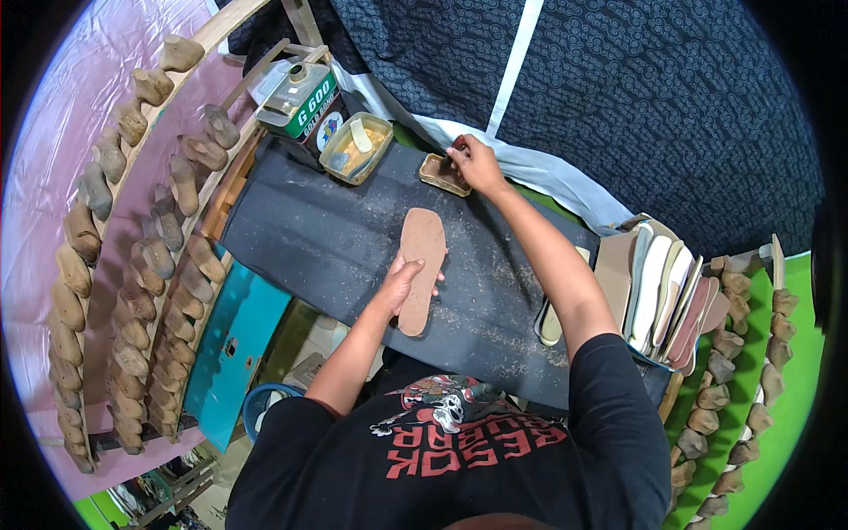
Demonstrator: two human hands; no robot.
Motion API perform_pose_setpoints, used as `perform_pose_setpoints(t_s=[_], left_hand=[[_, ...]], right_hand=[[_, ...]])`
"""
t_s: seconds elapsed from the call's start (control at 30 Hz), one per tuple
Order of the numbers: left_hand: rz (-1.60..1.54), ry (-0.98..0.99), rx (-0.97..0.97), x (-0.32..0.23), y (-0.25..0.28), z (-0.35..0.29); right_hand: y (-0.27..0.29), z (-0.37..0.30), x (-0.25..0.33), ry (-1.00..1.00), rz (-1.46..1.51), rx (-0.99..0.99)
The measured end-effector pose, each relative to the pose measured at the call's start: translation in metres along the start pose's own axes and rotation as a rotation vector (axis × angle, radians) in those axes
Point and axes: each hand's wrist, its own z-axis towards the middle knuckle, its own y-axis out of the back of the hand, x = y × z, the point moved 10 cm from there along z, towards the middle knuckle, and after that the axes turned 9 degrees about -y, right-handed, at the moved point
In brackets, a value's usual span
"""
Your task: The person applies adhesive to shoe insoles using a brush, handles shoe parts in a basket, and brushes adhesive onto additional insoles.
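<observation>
My left hand holds a flat brown insole near its middle, thumb on top and fingers curled beneath. The insole is over the dark work table, its long side pointing away from me. At the table's far edge, my right hand is closed in a pinch above a small shallow tray with brown residue inside. Something dark shows at its fingertips, too small to name. Left of that tray sits a plastic tub of yellowish paste, with a pale flat scraper in it.
A green and dark metal can stands behind the tub. Stacked soles fill a holder at the right, beside a pale sole on the table. Racks of wooden shoe lasts line both sides. A patterned dark curtain hangs beyond.
</observation>
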Motion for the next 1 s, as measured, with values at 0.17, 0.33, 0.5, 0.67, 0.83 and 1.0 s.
perform_pose_setpoints(t_s=[0.17,0.33,0.5,0.67,0.83,1.0], left_hand=[[-0.074,-0.055,0.045,-0.009,-0.004,0.002],[-0.117,-0.038,0.09,-0.008,-0.004,0.007],[-0.261,0.014,0.156,-0.004,-0.013,0.013],[-0.396,-0.001,0.236,-0.009,-0.022,0.016],[-0.359,-0.048,0.204,-0.012,-0.016,0.021],[-0.317,-0.062,0.152,-0.013,-0.008,0.023]], right_hand=[[0.0,-0.01,0.012,0.069,-0.231,0.049],[0.011,-0.02,0.017,0.078,-0.234,0.059],[0.009,-0.028,0.027,0.164,-0.308,0.043],[0.013,-0.027,0.022,0.162,-0.302,-0.015],[0.027,-0.024,0.023,0.173,-0.22,-0.121],[0.037,-0.021,0.017,0.072,-0.197,-0.121]])
